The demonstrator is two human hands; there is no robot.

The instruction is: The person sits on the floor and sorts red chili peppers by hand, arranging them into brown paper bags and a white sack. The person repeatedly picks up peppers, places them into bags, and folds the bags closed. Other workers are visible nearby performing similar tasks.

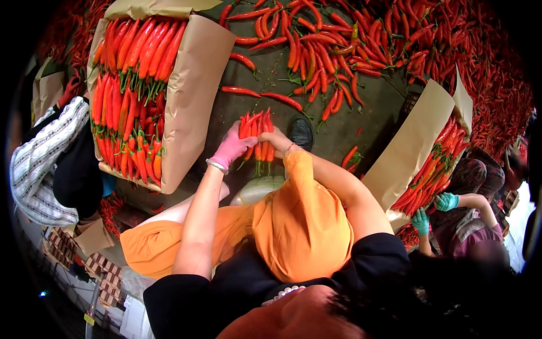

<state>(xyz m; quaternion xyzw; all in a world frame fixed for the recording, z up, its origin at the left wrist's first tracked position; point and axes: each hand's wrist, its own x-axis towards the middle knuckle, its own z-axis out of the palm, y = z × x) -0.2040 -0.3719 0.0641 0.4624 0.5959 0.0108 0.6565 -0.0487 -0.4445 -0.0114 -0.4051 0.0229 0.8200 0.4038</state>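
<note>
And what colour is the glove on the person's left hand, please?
Pink; the glove on the left hand shows best in the head view.

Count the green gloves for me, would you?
2, both on a co-worker: one green glove by the lower end of the right-hand paper-lined box, the other green glove just right of it. The wearer's left hand has a pink one. Others may be hidden.

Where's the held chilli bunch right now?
Head view, slightly above and left of centre: the bunch is held between the left hand and right hand, right of the large box, left of the shoe.
</note>
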